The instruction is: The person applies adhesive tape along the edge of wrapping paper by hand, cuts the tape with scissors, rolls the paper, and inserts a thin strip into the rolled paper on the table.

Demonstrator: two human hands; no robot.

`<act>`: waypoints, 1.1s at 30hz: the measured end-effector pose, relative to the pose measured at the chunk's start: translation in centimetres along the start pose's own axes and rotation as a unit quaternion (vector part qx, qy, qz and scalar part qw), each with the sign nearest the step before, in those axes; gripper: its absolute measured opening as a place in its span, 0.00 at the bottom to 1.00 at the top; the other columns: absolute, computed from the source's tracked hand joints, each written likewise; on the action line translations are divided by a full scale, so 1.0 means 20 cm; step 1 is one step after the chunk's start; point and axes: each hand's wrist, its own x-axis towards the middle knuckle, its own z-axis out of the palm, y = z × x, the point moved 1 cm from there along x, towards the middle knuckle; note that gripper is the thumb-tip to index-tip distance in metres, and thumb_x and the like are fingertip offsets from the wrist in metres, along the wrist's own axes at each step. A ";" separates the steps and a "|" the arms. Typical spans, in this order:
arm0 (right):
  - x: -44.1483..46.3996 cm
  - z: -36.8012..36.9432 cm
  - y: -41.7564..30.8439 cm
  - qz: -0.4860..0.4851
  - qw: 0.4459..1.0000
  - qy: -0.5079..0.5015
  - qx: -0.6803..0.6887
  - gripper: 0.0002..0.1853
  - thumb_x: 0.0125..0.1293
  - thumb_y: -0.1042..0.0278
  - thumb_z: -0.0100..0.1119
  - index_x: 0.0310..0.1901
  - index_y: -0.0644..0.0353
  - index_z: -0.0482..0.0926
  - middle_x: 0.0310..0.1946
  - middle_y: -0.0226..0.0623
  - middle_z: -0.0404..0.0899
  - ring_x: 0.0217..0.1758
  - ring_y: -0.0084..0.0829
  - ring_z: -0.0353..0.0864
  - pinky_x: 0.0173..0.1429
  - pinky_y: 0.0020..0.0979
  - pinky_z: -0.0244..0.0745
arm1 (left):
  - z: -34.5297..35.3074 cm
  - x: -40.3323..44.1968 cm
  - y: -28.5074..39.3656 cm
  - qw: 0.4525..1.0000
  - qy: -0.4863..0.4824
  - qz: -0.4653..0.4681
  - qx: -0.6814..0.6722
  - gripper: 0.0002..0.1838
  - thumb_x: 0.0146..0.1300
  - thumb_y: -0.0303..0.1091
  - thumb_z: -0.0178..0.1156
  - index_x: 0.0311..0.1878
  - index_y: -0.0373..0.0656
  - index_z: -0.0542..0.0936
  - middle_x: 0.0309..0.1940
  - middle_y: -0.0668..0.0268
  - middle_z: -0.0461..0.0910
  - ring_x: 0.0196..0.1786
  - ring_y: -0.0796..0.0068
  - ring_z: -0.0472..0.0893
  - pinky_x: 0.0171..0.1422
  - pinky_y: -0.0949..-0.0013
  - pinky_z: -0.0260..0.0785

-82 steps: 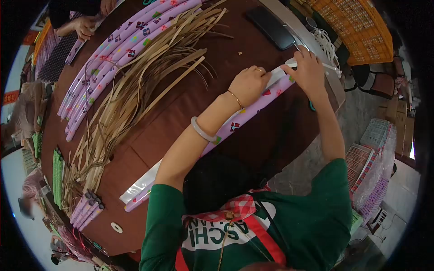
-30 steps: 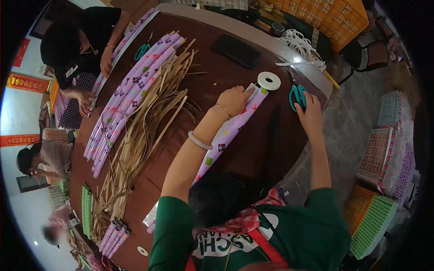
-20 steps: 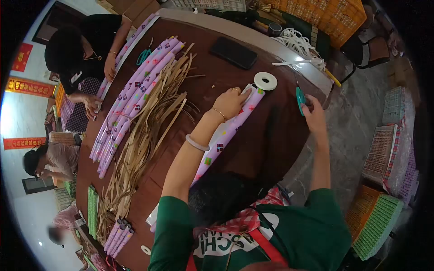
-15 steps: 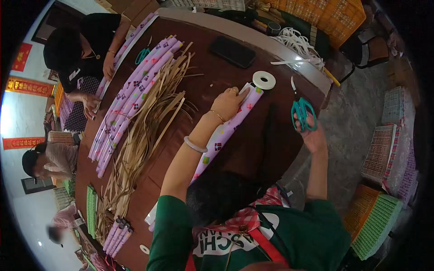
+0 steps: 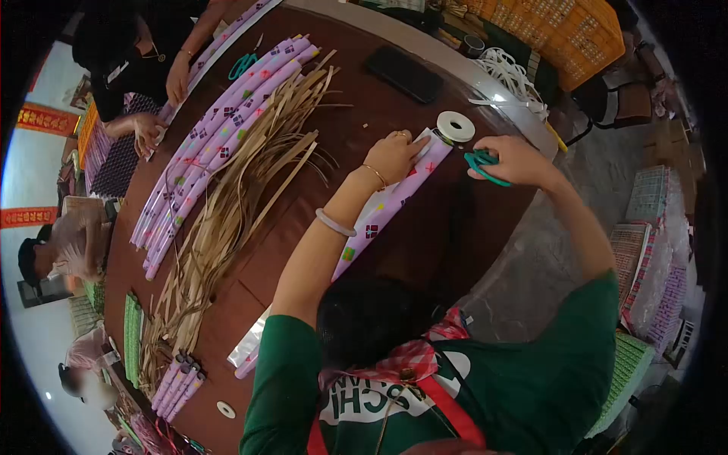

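Note:
My left hand (image 5: 394, 158), with a ring, a gold bracelet and a pale bangle on its arm, is closed over the upper end of a purple printed roll (image 5: 383, 210). The roll slants across the table, and a pale strip shows along its upper side. My right hand (image 5: 512, 161) grips scissors (image 5: 487, 173) by their teal handles, just right of the roll's end. Their blades are hard to make out there. Beside that end lies a white tape reel (image 5: 456, 127).
Left of my arm lie brown flat strips (image 5: 227, 212) and more purple rolls (image 5: 220, 140). A black phone (image 5: 403, 73), white strips (image 5: 509, 76) and other teal scissors (image 5: 244, 65) lie farther off. A co-worker in black (image 5: 114, 76) works across the table (image 5: 262, 292).
My right hand has brought the scissors from the upright, raised position leftward to the roll's end. My left hand stays on the roll. The whole view has shifted slightly.

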 end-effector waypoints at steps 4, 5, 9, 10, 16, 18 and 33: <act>0.16 -0.09 -0.06 0.068 0.986 -0.131 -0.084 0.28 0.51 0.41 0.59 0.32 0.66 0.77 0.24 0.43 0.75 0.29 0.34 0.75 0.34 0.33 0.66 | 0.01 0.00 0.00 0.999 0.037 0.014 -0.020 0.24 0.56 0.32 0.54 0.59 0.52 0.70 0.34 0.59 0.69 0.42 0.60 0.72 0.46 0.62 0.68; 0.16 -0.15 -0.17 0.111 0.972 -0.180 -0.101 0.30 0.51 0.39 0.58 0.30 0.67 0.77 0.18 0.41 0.71 0.25 0.31 0.71 0.30 0.34 0.64 | 0.01 0.00 -0.01 1.000 0.017 0.009 -0.011 0.24 0.56 0.33 0.54 0.59 0.52 0.70 0.35 0.59 0.70 0.43 0.60 0.72 0.47 0.62 0.68; 0.29 -0.15 -0.10 0.080 0.958 -0.216 -0.168 0.32 0.51 0.37 0.57 0.26 0.68 0.75 0.15 0.36 0.66 0.22 0.29 0.66 0.28 0.35 0.60 | 0.02 0.00 -0.02 0.999 0.029 0.014 -0.021 0.23 0.57 0.34 0.54 0.59 0.51 0.70 0.37 0.59 0.71 0.44 0.60 0.72 0.47 0.62 0.68; 0.31 -0.16 -0.10 0.082 0.957 -0.220 -0.171 0.32 0.51 0.37 0.57 0.26 0.68 0.75 0.15 0.36 0.66 0.22 0.29 0.66 0.28 0.35 0.60 | 0.03 0.00 -0.02 0.999 0.029 0.014 -0.016 0.23 0.57 0.34 0.54 0.59 0.51 0.70 0.37 0.59 0.71 0.44 0.60 0.72 0.47 0.63 0.68; 0.39 -0.19 -0.13 0.077 0.928 -0.271 -0.243 0.30 0.51 0.37 0.57 0.26 0.66 0.76 0.14 0.35 0.69 0.21 0.30 0.68 0.27 0.35 0.60 | 0.04 0.00 -0.02 0.999 0.035 0.014 -0.009 0.23 0.57 0.35 0.53 0.59 0.53 0.70 0.38 0.59 0.71 0.45 0.61 0.72 0.48 0.63 0.68; 0.42 -0.20 -0.13 0.058 0.922 -0.274 -0.267 0.30 0.51 0.37 0.57 0.26 0.65 0.76 0.14 0.35 0.69 0.20 0.29 0.68 0.26 0.35 0.61 | 0.04 0.00 -0.02 0.999 0.031 0.011 -0.005 0.23 0.58 0.35 0.53 0.58 0.53 0.70 0.38 0.60 0.71 0.45 0.61 0.72 0.48 0.64 0.68; 0.39 -0.17 -0.05 0.039 0.945 -0.235 -0.225 0.28 0.50 0.39 0.59 0.31 0.62 0.77 0.21 0.38 0.75 0.26 0.33 0.75 0.31 0.33 0.67 | 0.05 0.00 -0.03 0.999 0.041 0.015 -0.020 0.22 0.58 0.36 0.53 0.58 0.54 0.71 0.39 0.59 0.71 0.45 0.59 0.72 0.47 0.61 0.68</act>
